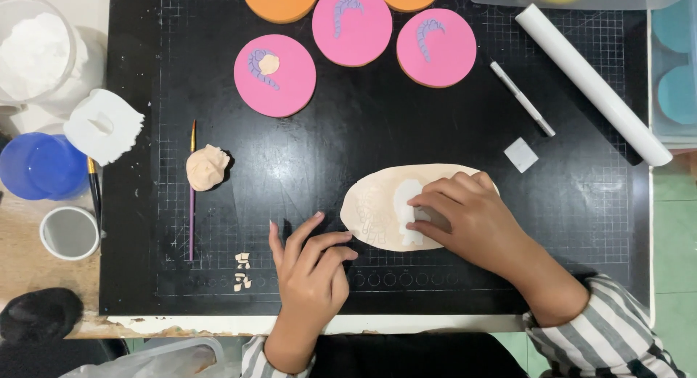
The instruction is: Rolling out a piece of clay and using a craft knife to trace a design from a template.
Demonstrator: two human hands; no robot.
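Head view: at lower centre of the frame, the right hand (465, 214) presses a white cutter (408, 212) into the rolled peach sheet (374, 204), fingers pinched on it. The left hand (311, 265), fingers loosely curled and holding nothing, rests on the black cutting mat (327, 138) just left of the sheet. A peach lump (207, 167) lies at mid-left.

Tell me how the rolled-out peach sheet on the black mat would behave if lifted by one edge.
The peach sheet looks thin and flat, so it would probably flop and stretch rather than stay stiff. The right hand presses a white cutter into it, suggesting a soft body that may tear near the cuts. The matching lump keeps its creases, so it likely dents easily.
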